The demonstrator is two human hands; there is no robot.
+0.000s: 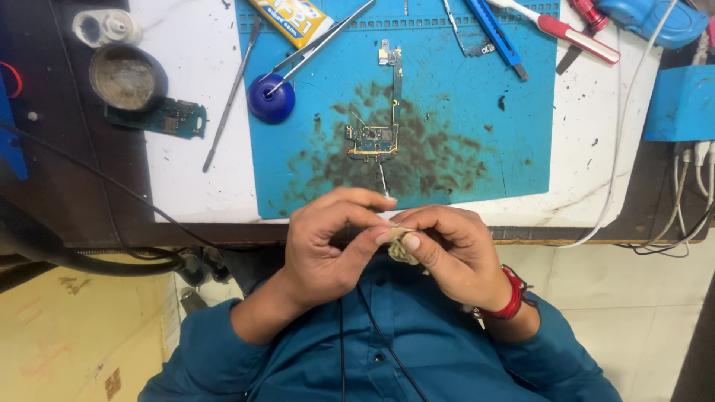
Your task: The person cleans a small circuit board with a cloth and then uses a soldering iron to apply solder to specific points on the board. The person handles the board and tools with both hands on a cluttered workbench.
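Note:
My left hand [328, 242] and my right hand [450, 249] meet close to my chest, below the table's front edge. Between their fingertips they pinch a small yellowish wad [402, 249], like a crumpled bit of cloth or sponge. A thin metal tool tip [383, 181] sticks up from my left fingers toward the mat. On the stained blue work mat [491, 134] lies a small L-shaped circuit board [376, 130], just beyond my hands. A red thread band circles my right wrist.
Tweezers [328, 36] lean on a blue round base [270, 98]. A thin metal rod [232, 93], a green circuit board [167, 117], a round tin [126, 77], a yellow tube [292, 18], blue and red-handled tools [497, 33] and white cables [622, 134] lie around the mat.

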